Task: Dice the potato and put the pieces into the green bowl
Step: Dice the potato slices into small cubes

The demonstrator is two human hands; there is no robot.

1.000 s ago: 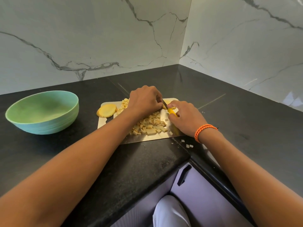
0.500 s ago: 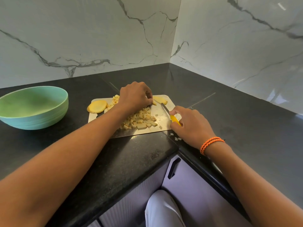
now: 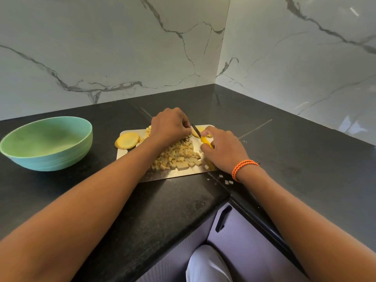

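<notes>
So the right hand (image 3: 223,148) has swung back in toward the left since half a second ago — back then the knife was off to the side of the pile with a clear gap, now the knife (image 3: 200,135) with the yellow handle sits blade-tip right up against the left hand's fingertips. Reads to me like another cut is starting, so dicing isn't done yet.

Left hand (image 3: 169,126) is curled over the far end of the cutting board (image 3: 183,175), fingers bunched down on something at the top of the pile. I'd guess it's the bit being cut, but the hand hides it, so can't say what exactly it's pinching. Right hand is wrapped around the knife handle.

The diced potato pieces (image 3: 177,155) are heaped mid-board, just below the left hand and just beside the right. A round potato slice (image 3: 127,140) hangs off the board's left edge, uncut, and another yellow bit (image 3: 201,130) peeks out behind the blade. A few stray cubes (image 3: 225,180) have landed on the counter (image 3: 305,159) near the right wrist.

The green bowl (image 3: 46,143) sits well off to the left — looks empty, so nothing's been transferred yet.
</notes>
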